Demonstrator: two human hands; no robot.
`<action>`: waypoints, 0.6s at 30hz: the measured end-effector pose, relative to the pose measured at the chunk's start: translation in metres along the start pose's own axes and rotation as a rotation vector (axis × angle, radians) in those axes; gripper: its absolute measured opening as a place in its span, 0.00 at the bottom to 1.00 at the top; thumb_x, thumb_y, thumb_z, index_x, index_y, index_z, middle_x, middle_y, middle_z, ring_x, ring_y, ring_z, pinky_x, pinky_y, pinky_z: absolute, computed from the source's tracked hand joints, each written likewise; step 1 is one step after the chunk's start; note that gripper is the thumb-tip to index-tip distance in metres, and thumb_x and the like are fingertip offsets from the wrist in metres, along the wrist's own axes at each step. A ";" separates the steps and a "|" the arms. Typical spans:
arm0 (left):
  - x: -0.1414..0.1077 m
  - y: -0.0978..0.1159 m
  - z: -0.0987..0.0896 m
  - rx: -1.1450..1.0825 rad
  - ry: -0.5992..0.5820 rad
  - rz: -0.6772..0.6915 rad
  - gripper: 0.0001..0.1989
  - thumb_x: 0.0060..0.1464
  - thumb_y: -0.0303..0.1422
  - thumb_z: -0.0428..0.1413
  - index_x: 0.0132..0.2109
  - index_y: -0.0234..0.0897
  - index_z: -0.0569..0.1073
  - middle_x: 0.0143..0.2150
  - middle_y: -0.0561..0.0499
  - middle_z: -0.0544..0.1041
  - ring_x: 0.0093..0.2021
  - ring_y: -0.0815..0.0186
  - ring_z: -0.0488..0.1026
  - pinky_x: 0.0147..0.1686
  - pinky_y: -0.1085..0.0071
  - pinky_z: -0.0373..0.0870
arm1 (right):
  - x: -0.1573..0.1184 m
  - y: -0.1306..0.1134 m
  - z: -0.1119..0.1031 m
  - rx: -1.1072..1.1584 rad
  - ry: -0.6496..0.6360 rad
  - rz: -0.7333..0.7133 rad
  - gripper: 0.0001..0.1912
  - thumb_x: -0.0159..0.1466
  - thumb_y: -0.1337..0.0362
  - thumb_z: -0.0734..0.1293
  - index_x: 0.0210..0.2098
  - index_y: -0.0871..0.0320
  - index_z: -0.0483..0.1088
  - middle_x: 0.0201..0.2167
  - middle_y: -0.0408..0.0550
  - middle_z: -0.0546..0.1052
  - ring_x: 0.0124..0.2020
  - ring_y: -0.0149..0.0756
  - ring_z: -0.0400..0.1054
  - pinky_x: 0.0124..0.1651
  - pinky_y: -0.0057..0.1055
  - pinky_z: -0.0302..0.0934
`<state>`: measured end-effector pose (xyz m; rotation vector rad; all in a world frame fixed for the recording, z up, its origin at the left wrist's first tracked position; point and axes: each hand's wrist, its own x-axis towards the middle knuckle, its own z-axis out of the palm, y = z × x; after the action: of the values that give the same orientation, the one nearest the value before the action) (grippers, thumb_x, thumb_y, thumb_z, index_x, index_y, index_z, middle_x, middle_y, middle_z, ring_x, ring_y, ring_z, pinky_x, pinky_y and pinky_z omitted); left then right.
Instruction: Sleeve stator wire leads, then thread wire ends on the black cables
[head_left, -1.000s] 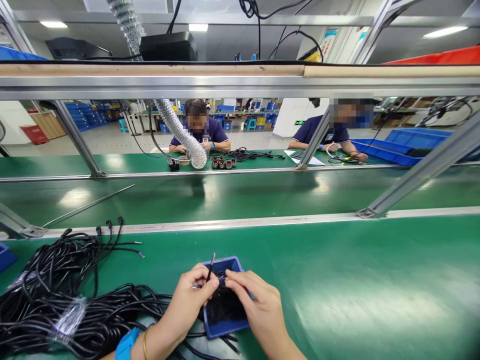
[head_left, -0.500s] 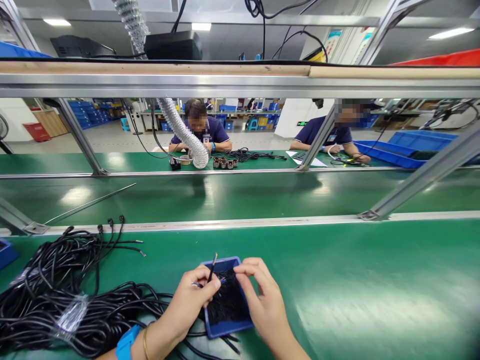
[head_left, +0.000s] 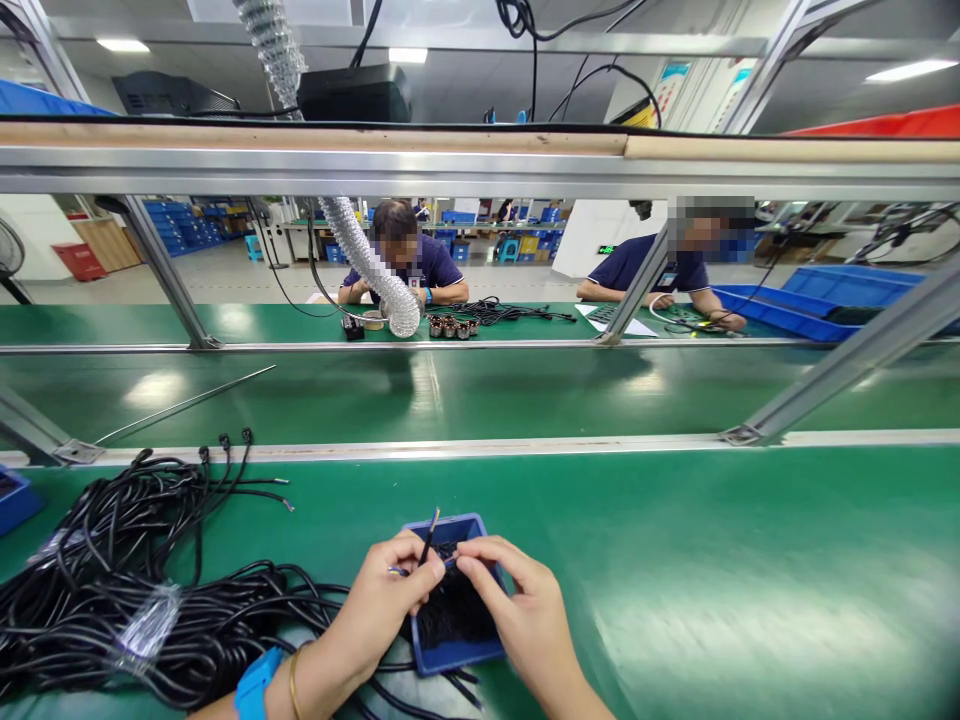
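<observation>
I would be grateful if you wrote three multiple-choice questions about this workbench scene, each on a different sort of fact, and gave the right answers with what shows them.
1. Where does the coil of black cables lie relative to the blue tray?
A) Inside it
B) To its left in the head view
C) To its right in the head view

2. What colour is the band on the left wrist?
A) Red
B) White
C) Blue

3. What is the left hand doing?
A) Lying flat on the bench
B) Pinching a thin dark wire above the tray
C) Lifting the tray

Answers:
1. B, the coil spreads over the bench left of the tray.
2. C, the band shows blue.
3. B, the wire stands up from the hand's pinch.
</observation>
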<state>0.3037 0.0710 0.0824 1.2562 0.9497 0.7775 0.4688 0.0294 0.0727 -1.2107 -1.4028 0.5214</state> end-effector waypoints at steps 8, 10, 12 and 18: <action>-0.001 0.006 -0.001 -0.110 0.044 -0.002 0.22 0.48 0.50 0.65 0.28 0.34 0.72 0.22 0.57 0.64 0.24 0.72 0.59 0.24 0.75 0.55 | 0.004 0.005 -0.003 -0.205 -0.085 -0.211 0.15 0.72 0.65 0.59 0.53 0.53 0.75 0.45 0.50 0.79 0.45 0.39 0.73 0.47 0.36 0.69; -0.002 0.008 0.000 -0.150 0.049 -0.016 0.21 0.46 0.49 0.66 0.28 0.35 0.71 0.21 0.58 0.63 0.24 0.72 0.58 0.24 0.75 0.55 | 0.003 0.009 0.001 -0.405 -0.140 -0.210 0.13 0.71 0.68 0.61 0.47 0.55 0.76 0.40 0.49 0.80 0.40 0.41 0.72 0.43 0.38 0.67; -0.002 0.010 0.001 -0.169 0.038 -0.034 0.20 0.46 0.48 0.66 0.28 0.36 0.70 0.21 0.58 0.62 0.23 0.72 0.56 0.23 0.76 0.55 | 0.000 0.016 0.008 -0.659 -0.282 -0.246 0.05 0.66 0.68 0.68 0.39 0.56 0.77 0.33 0.48 0.80 0.36 0.44 0.71 0.38 0.39 0.64; -0.002 0.006 -0.001 -0.102 -0.033 -0.040 0.22 0.46 0.51 0.66 0.31 0.35 0.72 0.21 0.57 0.64 0.24 0.71 0.59 0.25 0.75 0.56 | -0.007 0.028 0.024 -0.914 -0.423 -0.331 0.07 0.58 0.72 0.74 0.26 0.56 0.76 0.24 0.47 0.78 0.31 0.43 0.69 0.35 0.39 0.60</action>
<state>0.3021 0.0707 0.0885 1.1548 0.8947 0.7619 0.4555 0.0419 0.0396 -1.5667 -2.2847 -0.1558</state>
